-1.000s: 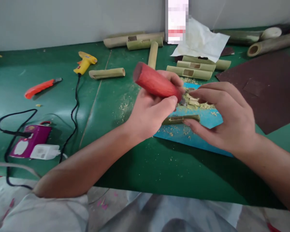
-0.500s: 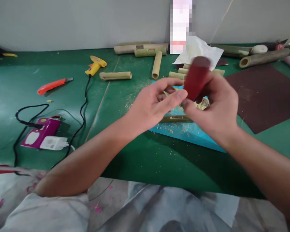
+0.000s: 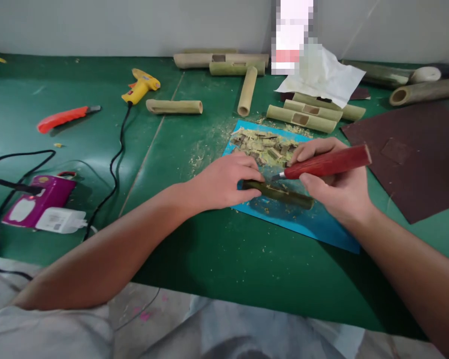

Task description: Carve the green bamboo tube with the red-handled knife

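My right hand is closed round the red wooden handle of a carving knife. Its short metal blade points left, close above a dark green bamboo tube. With thumb and fingers, my left hand grips the left end of that tube. The tube lies on a blue mat, and pale shavings dot its top. Behind it, a heap of bamboo chips covers the back of the mat. Whether the blade tip touches the tube I cannot tell.
Cut bamboo tubes lie behind the mat, beside a crumpled white paper. A brown sheet is at right. To the left are an orange utility knife, a yellow glue gun and a purple power strip with black cords.
My right hand has lowered the carving knife from upright to nearly level, its blade now near the tube. My left hand has come down onto the tube's left end. The view has shifted slightly.
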`<state>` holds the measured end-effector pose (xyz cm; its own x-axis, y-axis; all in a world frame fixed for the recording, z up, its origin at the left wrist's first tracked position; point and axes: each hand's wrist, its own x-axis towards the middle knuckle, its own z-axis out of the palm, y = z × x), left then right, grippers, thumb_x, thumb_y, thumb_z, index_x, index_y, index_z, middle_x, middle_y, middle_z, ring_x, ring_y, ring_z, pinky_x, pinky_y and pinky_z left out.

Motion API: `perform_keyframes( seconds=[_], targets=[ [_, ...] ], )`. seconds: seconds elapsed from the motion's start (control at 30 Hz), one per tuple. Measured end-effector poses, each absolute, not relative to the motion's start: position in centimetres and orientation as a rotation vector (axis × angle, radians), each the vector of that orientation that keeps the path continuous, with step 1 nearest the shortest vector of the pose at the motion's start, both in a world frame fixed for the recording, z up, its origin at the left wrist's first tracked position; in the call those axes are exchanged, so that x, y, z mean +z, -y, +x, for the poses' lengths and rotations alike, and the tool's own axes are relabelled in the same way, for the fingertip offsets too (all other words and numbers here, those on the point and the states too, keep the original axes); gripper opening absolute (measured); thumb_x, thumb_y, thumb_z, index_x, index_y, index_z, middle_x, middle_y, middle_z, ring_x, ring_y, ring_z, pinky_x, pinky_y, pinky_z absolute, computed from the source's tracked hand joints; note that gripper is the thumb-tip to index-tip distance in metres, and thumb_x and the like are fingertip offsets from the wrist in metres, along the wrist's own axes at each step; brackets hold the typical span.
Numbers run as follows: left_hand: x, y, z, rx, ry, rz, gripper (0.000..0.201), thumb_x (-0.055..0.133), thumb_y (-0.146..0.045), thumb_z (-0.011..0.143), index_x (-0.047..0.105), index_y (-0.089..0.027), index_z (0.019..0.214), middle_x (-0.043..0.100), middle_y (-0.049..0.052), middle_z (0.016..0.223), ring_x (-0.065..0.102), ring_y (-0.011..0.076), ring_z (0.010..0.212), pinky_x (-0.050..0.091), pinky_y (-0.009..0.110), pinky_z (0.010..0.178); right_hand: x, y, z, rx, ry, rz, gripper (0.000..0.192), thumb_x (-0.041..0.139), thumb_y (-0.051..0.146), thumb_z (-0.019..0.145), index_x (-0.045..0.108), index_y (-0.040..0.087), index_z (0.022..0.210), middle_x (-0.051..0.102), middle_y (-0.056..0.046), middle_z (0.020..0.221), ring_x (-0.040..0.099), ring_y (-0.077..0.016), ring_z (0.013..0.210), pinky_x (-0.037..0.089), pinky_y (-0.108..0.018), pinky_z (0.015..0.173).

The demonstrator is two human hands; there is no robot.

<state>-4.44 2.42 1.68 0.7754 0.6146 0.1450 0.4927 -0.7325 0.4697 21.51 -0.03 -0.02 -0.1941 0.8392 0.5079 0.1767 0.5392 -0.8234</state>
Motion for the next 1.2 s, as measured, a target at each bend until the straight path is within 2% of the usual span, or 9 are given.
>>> perform_keyframes(
  seconds=[0.27, 0.43, 0.67, 0.8, 0.97, 1.2],
  targets=[
    [0.7, -2.7, -5.0, 0.465, -0.782, 2.562, 0.024, 0.07, -0.035, 0.099, 0.082, -0.02, 0.113, 0.079, 0.009, 0.109, 0.07, 0.0227, 0.101, 0.054, 0.038, 0.097, 0.9, 1.2, 20.5, 0.806, 1.7, -0.791, 0.008, 0.071, 0.03, 0.091, 0.066, 0.032, 0.097, 0.07, -0.003, 0.092, 0.07, -0.0258, 0.085, 0.06, -0.046, 0.079],
    [0.5, -2.8, -5.0, 0.493, -0.759, 2.557, 0.024, 0.07, -0.036, 0.1, 0.082, -0.021, 0.114, 0.079, 0.009, 0.108, 0.07, 0.0228, 0.1, 0.053, 0.038, 0.095, 1.1, 1.2, 19.9, 0.736, 1.794, -0.78, 0.012, 0.078, 0.023, 0.09, 0.068, 0.03, 0.089, 0.072, 0.001, 0.086, 0.07, -0.0222, 0.083, 0.058, -0.042, 0.081],
    [0.3, -2.7, -5.0, 0.552, -0.769, 2.536, 0.019, 0.071, -0.033, 0.098, 0.082, -0.021, 0.109, 0.079, 0.007, 0.105, 0.07, 0.0204, 0.095, 0.054, 0.035, 0.092, -0.1, 0.9, 19.4, 0.656, 1.5, -0.813, 0.02, 0.073, 0.04, 0.095, 0.07, 0.032, 0.078, 0.07, -0.001, 0.076, 0.068, -0.0241, 0.074, 0.058, -0.045, 0.074],
    [0.3, -2.6, -5.0, 0.527, -0.796, 2.514, 0.018, 0.071, -0.033, 0.097, 0.082, -0.023, 0.109, 0.079, 0.006, 0.106, 0.07, 0.0204, 0.097, 0.054, 0.035, 0.093, -0.1, 0.7, 19.7, 0.67, 1.544, -0.773, 0.016, 0.076, 0.037, 0.093, 0.071, 0.031, 0.079, 0.071, 0.0, 0.075, 0.068, -0.0231, 0.072, 0.058, -0.043, 0.069],
    [0.2, -2.6, -5.0, 0.54, -0.784, 2.504, 0.018, 0.072, -0.034, 0.097, 0.082, -0.023, 0.109, 0.079, 0.007, 0.106, 0.07, 0.0205, 0.096, 0.054, 0.036, 0.094, 0.2, 0.9, 20.0, 0.649, 1.589, -0.826, 0.018, 0.071, 0.039, 0.095, 0.07, 0.034, 0.078, 0.072, -0.001, 0.076, 0.07, -0.0262, 0.073, 0.06, -0.048, 0.07],
    [0.0, -2.7, -5.0, 0.557, -0.77, 2.51, 0.017, 0.073, -0.032, 0.097, 0.082, -0.023, 0.109, 0.079, 0.007, 0.105, 0.07, 0.0207, 0.096, 0.055, 0.036, 0.093, 0.6, 0.7, 19.7, 0.649, 1.597, -0.727, 0.014, 0.071, 0.025, 0.091, 0.071, 0.029, 0.078, 0.072, 0.001, 0.075, 0.068, -0.0213, 0.071, 0.057, -0.041, 0.068]
  ],
)
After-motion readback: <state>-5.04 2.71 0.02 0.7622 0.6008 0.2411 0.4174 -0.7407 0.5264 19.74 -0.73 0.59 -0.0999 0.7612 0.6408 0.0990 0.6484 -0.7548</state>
